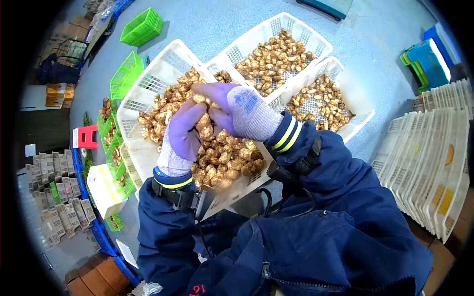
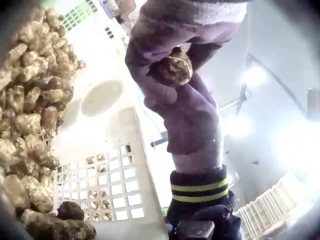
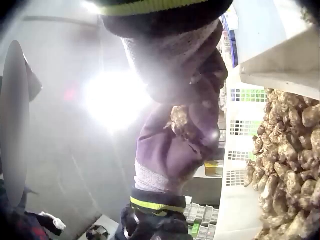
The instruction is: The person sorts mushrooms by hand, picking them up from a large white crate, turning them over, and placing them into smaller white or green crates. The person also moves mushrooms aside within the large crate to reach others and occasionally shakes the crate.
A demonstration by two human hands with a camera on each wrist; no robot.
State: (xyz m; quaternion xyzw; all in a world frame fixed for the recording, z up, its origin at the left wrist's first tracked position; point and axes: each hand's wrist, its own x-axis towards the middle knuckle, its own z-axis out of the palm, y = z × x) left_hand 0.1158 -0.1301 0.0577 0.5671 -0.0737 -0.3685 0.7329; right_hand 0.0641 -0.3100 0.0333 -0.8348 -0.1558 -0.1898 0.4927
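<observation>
Both hands wear purple-coated gloves and meet above a white basket (image 1: 129,106) heaped with brown knobbly tubers (image 1: 224,160). My left hand (image 1: 182,130) curls round a tuber (image 3: 179,117). My right hand (image 1: 247,111) lies against it, its curled fingers gripping a tuber (image 2: 176,67) between the hands. Whether both hands hold one and the same tuber, I cannot tell. In the left wrist view the right hand (image 2: 190,117) rises from below; in the right wrist view the left hand (image 3: 170,150) does. Palms and some fingertips are hidden.
Two more white baskets with smaller tubers (image 1: 274,59) (image 1: 321,103) stand beyond and to the right. Green baskets (image 1: 142,27) line the left side, near a red stool (image 1: 88,136) and a white box (image 1: 105,190). Stacked white baskets (image 1: 429,167) stand at the right.
</observation>
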